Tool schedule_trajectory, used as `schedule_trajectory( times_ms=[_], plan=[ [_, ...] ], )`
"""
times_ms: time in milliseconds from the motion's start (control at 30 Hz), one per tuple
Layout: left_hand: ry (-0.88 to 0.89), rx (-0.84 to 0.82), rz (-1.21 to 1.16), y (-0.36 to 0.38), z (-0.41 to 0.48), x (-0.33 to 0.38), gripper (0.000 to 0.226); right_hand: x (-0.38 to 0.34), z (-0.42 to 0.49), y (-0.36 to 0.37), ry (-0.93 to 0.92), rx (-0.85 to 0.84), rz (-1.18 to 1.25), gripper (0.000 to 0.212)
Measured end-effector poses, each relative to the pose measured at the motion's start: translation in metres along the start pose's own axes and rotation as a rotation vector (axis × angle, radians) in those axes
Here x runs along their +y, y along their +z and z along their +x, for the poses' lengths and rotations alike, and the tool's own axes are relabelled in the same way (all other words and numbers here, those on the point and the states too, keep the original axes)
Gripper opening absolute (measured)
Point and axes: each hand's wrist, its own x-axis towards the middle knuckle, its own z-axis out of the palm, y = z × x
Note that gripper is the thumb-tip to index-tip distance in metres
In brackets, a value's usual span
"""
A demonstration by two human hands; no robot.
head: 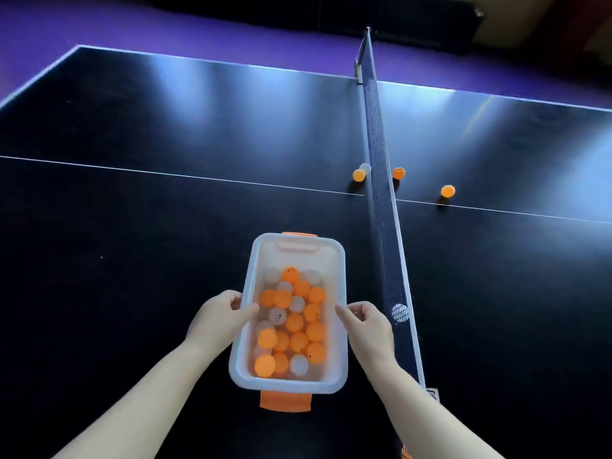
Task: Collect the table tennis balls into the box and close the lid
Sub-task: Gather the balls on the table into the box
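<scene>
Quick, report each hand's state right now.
Left hand: grips the left rim of the box, thumb over the edge.
Right hand: pinches the box's right rim.

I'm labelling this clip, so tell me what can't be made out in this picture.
All in the head view:
1. How many balls the box holds: the top layer covers those beneath.
2. The white ball by the net: partly hidden by an orange ball.
3. The orange object at the bottom edge: cut off by the frame.
4. The lid: nowhere in view.
</scene>
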Motion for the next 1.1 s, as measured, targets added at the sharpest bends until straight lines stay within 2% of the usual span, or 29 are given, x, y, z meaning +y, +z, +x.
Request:
schedule_trajectory(
  times_ms=[100, 167, 267, 567, 667, 767, 967, 1100],
  plan=[
    [0.036, 0.088, 0.025, -0.011, 0.027, 0.016, 0.031, -0.021, 0.035, -0.003, 0.001, 0.077, -0.020, 0.015],
    [0.107, 0.146, 0.001, -0.017, 0.054, 0.039, 0.032, -0.041, 0.067, -0.004, -0.020, 0.111, -0.033, 0.008],
    [0.239, 0.182, -0.029, -0.019, 0.104, 0.084, 0.028, -0.073, 0.121, -0.006, -0.075, 0.107, -0.071, 0.010],
    [0.505, 0.045, 0.036, 0.022, 0.238, 0.181, 0.019, -0.149, 0.297, 0.002, -0.219, 0.127, -0.315, 0.032],
    [0.545, -0.009, 0.020, 0.037, 0.270, 0.188, 0.018, -0.158, 0.347, 0.016, -0.186, 0.144, -0.418, 0.037],
    [0.542, -0.036, 0.009, 0.049, 0.297, 0.183, 0.018, -0.159, 0.383, 0.034, -0.126, 0.237, -0.451, 0.040],
    [0.549, -0.031, -0.034, 0.065, 0.332, 0.167, 0.021, -0.150, 0.426, 0.067, -0.022, 0.399, -0.246, 0.053],
    [0.558, -0.009, -0.056, 0.077, 0.348, 0.157, 0.022, -0.142, 0.437, 0.078, -0.056, 0.476, -0.227, 0.048]
  ],
)
